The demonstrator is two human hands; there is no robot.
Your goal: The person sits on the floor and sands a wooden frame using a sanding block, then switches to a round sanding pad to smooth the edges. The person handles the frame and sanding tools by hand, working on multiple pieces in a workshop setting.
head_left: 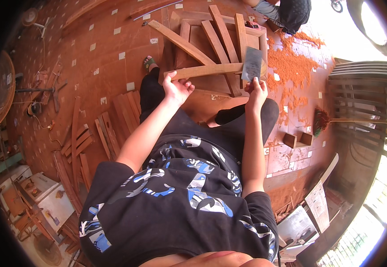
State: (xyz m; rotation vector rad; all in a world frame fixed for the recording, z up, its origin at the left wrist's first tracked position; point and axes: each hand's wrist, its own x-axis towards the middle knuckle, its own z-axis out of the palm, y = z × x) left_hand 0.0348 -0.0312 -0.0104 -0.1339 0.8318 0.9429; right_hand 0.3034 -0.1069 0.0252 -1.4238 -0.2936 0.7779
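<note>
- Strip [207, 70] of wood: at 12 o'clock from me, its long side crossing my view from 9 to 3 o'clock.
- My left hand [179, 90], at 11 o'clock, is clamped on the strip's 9 o'clock end, thumb against the wood and fingers curled below.
- My right hand [256, 92], at 1 o'clock, pinches the 6 o'clock edge of a grey plate [251, 62] between thumb and fingers.
- The plate overlaps the strip's 3 o'clock end; I cannot tell whether they touch.
- I judge the strip stiff and fairly light, but inclined to tip, since I grip only one end; a hold nearer its middle should balance better.
- The plate looks thin, flat and light, perhaps slick; its edges may be sharp, so the pinch belongs close to one edge.
- Other strips [182, 43] fan out toward 11 and 12 o'clock over the wooden surface [264, 44]; sawdust [291, 66] lies at 1 o'clock.
</note>
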